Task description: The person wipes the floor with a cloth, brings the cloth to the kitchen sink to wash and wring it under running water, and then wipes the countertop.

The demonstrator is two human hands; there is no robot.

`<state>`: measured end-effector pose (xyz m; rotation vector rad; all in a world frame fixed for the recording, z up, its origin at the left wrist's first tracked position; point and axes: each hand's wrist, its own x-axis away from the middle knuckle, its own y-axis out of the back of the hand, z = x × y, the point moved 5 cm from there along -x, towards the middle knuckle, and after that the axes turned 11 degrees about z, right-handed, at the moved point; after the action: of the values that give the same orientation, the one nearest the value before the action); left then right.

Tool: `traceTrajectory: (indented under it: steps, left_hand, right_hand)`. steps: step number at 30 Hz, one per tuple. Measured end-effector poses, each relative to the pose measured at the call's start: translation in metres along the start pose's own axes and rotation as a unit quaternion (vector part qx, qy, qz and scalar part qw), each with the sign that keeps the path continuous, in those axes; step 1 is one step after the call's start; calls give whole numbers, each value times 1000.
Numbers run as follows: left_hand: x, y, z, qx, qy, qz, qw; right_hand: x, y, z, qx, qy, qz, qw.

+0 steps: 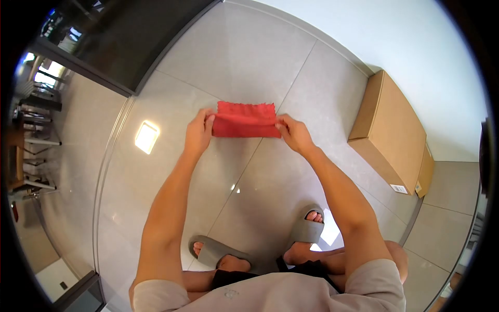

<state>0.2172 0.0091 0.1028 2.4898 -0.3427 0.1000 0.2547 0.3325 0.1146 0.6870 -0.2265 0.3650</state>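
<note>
At the left, a bright patch of light (147, 137) can be seen on the shiny floor (140, 192). Next, the left end of a red cloth (245, 126) is pinched by the left hand (198, 132), with the thumb closed on it. The cloth is held between the two hands, above the floor, it seems. Its long way is stretched from left to right, and its zigzag edge is turned to the far side. It is touched by both hands, so neither is nearer. Its right end is pinched by the right hand (295, 134); how the fingertips underneath are set cannot be told. Farther right, a brown box (397, 130) is seen by the white wall (426, 62).
</note>
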Motion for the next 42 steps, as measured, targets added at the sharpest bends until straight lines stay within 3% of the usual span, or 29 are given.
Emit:
traceTrajectory:
  steps: [2, 4, 7, 10, 16, 19, 21, 25, 31, 34, 35, 38, 42]
  left_hand:
    - [-17, -1, 7, -44, -53, -139, 988]
    - [-14, -5, 30, -32, -15, -176, 984]
    - [15, -6, 55, -78, 7, -184, 980]
    - [41, -9, 74, -129, 8, -181, 975]
    - [58, -19, 74, -133, 16, -196, 971]
    - [54, -22, 68, -124, -6, -199, 972]
    - [46, -26, 61, -129, -27, -202, 970]
    - [38, -31, 59, -145, -39, -203, 968]
    - [34, -37, 71, -160, -53, -214, 962]
    - [35, -30, 75, -178, -51, -218, 958]
    - [34, -24, 79, -188, -51, -219, 956]
    - [35, 1, 101, -239, -6, -226, 944]
    - [34, 6, 105, -311, 6, -253, 916]
  right_hand:
    - [-15, 0, -3, 108, -13, -88, 990]
    - [-23, -3, -2, 252, 25, -149, 956]
    - [-47, -32, 6, 333, 179, -78, 923]
    - [-56, -58, 62, 338, 313, -63, 885]
    - [-89, -132, 22, 289, 241, -39, 925]
    - [-71, -123, 16, 97, 226, -203, 948]
    - [-47, -108, 10, -70, 136, -259, 954]
    - [4, -66, 4, -292, 34, -336, 895]
    - [20, -28, -63, -77, -161, -414, 893]
    - [-4, -45, -71, 251, -240, -350, 870]
    - [-14, -48, -73, 213, -250, -298, 896]
    - [-45, -54, -63, 189, -237, -299, 905]
    - [-86, -82, -17, 275, -160, -277, 907]
